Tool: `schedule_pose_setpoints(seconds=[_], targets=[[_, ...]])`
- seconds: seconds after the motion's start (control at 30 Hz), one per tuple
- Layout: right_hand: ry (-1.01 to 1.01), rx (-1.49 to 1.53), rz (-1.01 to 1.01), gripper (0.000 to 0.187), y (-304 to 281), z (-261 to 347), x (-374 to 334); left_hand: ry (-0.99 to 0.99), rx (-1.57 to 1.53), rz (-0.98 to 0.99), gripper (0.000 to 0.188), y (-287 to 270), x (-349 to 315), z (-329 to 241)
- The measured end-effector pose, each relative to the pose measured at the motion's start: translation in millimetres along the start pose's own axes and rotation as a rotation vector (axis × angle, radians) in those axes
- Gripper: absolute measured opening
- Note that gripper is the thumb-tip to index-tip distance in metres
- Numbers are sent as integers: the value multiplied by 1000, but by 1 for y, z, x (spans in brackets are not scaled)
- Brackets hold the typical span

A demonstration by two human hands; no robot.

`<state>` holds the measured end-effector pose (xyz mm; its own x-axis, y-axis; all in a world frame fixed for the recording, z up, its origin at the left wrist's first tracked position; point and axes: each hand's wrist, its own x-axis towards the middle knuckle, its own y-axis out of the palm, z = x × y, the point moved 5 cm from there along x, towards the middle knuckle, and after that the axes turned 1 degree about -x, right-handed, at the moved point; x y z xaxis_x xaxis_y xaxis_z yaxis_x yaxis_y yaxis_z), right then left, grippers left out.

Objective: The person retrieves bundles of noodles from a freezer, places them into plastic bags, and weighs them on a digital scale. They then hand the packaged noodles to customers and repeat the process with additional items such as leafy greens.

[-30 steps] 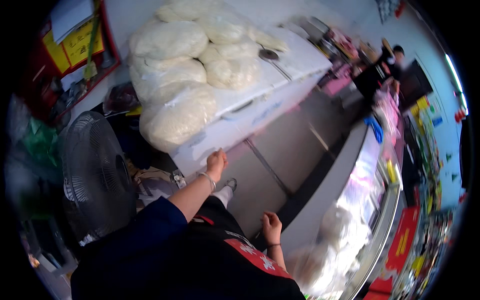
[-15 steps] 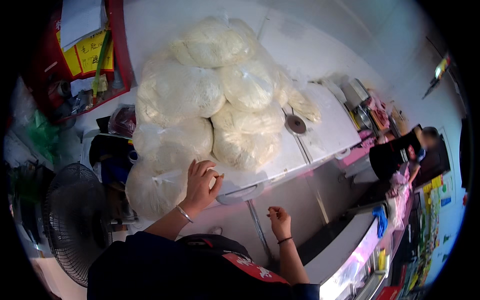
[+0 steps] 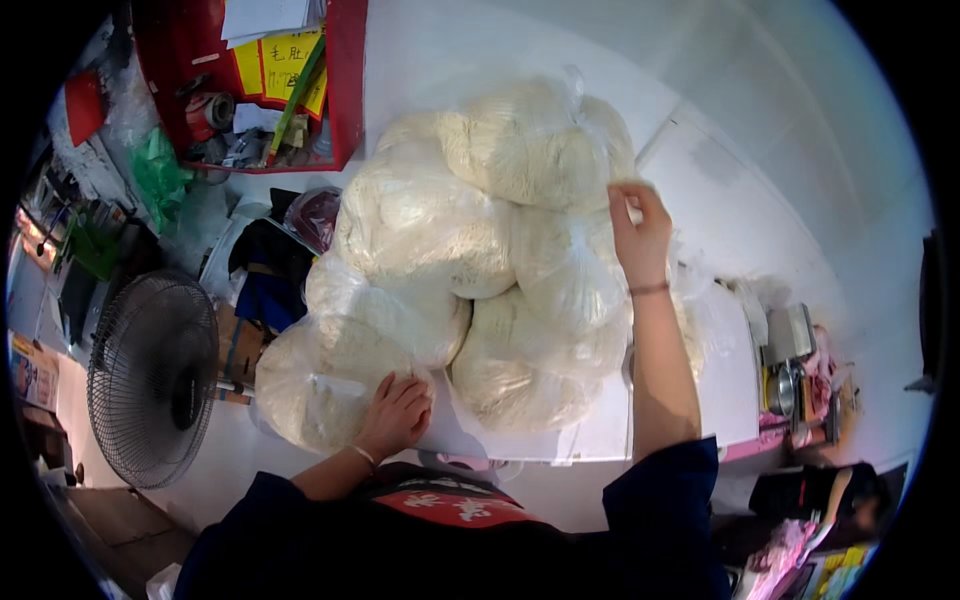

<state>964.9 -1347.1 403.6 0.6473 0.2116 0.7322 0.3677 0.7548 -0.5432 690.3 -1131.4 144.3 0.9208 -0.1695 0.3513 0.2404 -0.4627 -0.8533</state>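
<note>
Clear plastic bags packed with a pale, shredded or noodle-like food are piled on a white chest with a flat top (image 3: 590, 440). My left hand (image 3: 398, 412) lies against the side of the front left bag (image 3: 318, 375), its fingers slightly bent and touching the plastic. Farther off, my right hand (image 3: 640, 230) is raised at the right edge of the top bag (image 3: 525, 140). Its fingers are curled in toward the thumb; whether plastic is pinched between them is hidden. Below that hand sits a middle right bag (image 3: 565, 255), and nearer me another bag (image 3: 530, 360).
A black standing fan (image 3: 150, 380) is at the left. Behind it, a red open box (image 3: 345, 90) holds papers and small items. Metal containers (image 3: 785, 385) stand beyond the chest's right end. Another person (image 3: 815, 495) is at the lower right.
My view has turned right, so the pile sits nearer the middle. My right hand has reached from low near my body up to the top bag. My left hand has come down onto the front bag.
</note>
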Motion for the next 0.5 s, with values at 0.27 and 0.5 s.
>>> schedule_pose_setpoints(seconds=[0.27, 0.5], targets=[[-374, -251, 44, 14, 95, -23, 107, -82, 18, -35, 9, 3, 3, -1], [-449, -65, -222, 15, 80, -10, 93, -49, 76, -47, 14, 2, 5, -4]])
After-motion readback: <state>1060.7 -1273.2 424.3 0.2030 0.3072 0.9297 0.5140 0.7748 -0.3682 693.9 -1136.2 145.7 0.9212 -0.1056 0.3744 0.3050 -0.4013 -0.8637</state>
